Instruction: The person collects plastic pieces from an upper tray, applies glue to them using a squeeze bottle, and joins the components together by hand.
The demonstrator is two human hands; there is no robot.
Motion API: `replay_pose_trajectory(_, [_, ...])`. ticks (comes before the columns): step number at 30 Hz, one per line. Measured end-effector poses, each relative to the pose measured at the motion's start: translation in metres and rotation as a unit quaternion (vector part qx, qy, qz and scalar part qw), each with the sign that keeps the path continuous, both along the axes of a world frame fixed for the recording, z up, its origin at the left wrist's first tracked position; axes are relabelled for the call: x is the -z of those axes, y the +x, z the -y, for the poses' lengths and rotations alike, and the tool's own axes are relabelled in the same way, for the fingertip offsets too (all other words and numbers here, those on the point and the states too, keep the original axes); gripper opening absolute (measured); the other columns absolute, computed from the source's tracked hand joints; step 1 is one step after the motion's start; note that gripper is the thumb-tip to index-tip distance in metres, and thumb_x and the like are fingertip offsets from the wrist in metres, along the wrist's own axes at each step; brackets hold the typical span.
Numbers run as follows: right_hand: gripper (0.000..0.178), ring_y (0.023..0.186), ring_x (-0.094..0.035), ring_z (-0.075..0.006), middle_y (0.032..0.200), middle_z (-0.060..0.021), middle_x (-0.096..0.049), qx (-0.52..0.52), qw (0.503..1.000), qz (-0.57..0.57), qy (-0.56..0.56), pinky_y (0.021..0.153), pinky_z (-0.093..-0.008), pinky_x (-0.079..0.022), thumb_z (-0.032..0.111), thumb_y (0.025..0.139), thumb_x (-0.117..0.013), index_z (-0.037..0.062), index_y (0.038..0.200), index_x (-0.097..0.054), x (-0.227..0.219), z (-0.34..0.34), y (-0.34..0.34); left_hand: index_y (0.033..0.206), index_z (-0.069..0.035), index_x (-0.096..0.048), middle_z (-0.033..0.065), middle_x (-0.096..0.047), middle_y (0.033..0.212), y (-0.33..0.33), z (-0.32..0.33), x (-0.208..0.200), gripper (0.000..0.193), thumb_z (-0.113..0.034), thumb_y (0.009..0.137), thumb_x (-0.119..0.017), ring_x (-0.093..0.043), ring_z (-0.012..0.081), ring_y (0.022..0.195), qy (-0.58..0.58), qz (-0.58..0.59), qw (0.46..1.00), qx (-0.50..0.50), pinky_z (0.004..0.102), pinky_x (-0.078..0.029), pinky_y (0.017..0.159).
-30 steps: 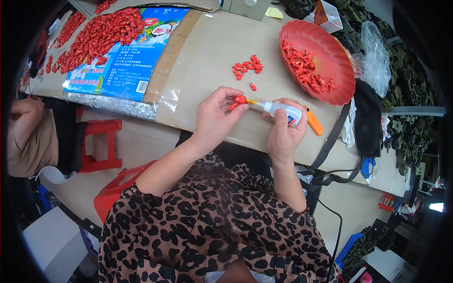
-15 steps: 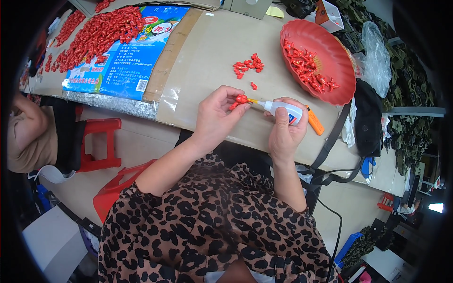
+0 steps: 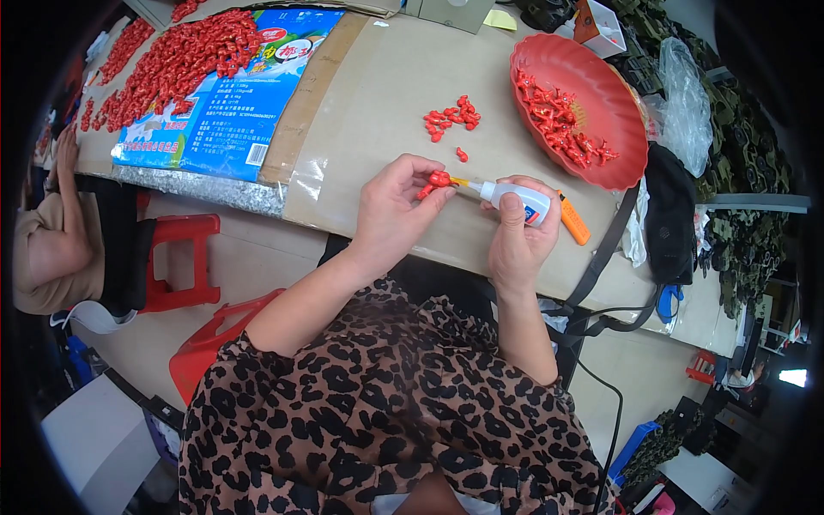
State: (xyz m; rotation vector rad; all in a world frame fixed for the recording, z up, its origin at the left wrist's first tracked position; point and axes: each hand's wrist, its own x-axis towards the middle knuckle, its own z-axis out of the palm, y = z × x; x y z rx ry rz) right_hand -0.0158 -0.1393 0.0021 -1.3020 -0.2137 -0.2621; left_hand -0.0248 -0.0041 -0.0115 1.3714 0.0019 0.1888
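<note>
The left hand pinches a small red piece between thumb and fingertips, just above the near edge of the cardboard-covered table. The right hand is wrapped around a small white glue bottle, its yellow nozzle touching the red piece. The fingers hide most of the bottle's body and the underside of the piece, so its exact shape cannot be made out.

On the table beyond the hands lies a loose cluster of red pieces; further right on the table, a red dish holds more. An orange cutter lies just right of the bottle. At the table's far left, a heap of red parts rests on a blue printed sheet, partly cut off by the frame rim.
</note>
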Motion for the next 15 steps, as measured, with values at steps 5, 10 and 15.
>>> replay_pose_trajectory(5, [0.024,0.069,-0.053,-0.0124,0.088,-0.0100,-0.052,0.011,1.000,-0.015,0.006,0.063,-0.0225,-0.045,0.011,0.079,-0.058,-0.0004,0.093,-0.042,-0.0017,0.0001,0.0004,0.091,0.004,-0.049,0.0066,-0.054,0.085,0.0000,0.0002,-0.0009,0.020,0.004,0.074,-0.058,-0.055,0.0091,0.078,-0.015,0.003,1.000,0.000,0.0211,-0.047,0.071])
replay_pose_trajectory(10, [0.023,0.069,-0.053,-0.0120,0.087,-0.0095,-0.052,0.015,1.000,-0.017,-0.002,0.062,-0.0221,-0.045,0.011,0.079,-0.058,-0.0004,0.092,-0.043,-0.0008,0.0012,0.0007,0.091,0.004,-0.048,0.0067,-0.054,0.085,0.0012,-0.0003,0.0019,0.019,0.005,0.074,-0.057,-0.054,0.0092,0.078,-0.013,0.001,1.000,0.001,0.0211,-0.047,0.071])
replay_pose_trajectory(15, [0.023,0.067,-0.052,-0.0165,0.085,-0.0120,-0.052,0.016,0.999,-0.018,-0.025,0.062,-0.0275,-0.044,0.013,0.080,-0.056,-0.0001,0.094,-0.043,-0.0006,0.0035,-0.0003,0.091,0.004,-0.048,0.0067,-0.054,0.086,-0.0001,0.0001,-0.0003,0.019,0.005,0.075,-0.057,-0.054,0.0093,0.079,-0.018,0.005,1.000,0.002,0.0212,-0.047,0.071])
